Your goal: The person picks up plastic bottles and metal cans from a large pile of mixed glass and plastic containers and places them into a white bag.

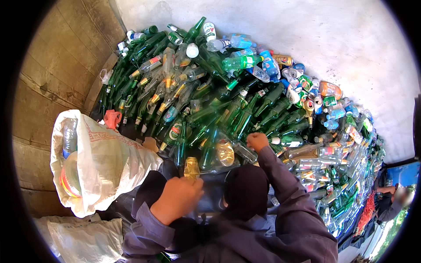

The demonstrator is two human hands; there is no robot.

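Observation:
My left hand (179, 197), slightly blurred, is curled at lower centre. A gold can (191, 167) stands out just beyond its knuckles; whether the fingers grip it is hidden. My right hand (257, 141) is curled over the near edge of a large heap of green glass bottles (241, 120). Beside it lies a clear glass bottle (245, 153); the underside of this hand is out of sight. Between the hands, a gold label (225, 152) shows on a clear container. A green bottle with a red and white label (175, 131) lies farther left.
An open white woven sack (111, 161) with large plastic bottles leans at left, above flattened sacks (87, 238). Crushed cans (309, 105) and plastic bottles (241, 42) lie along the pale wall (296, 29). Another person (389, 205) is at far right, near red netting (365, 213).

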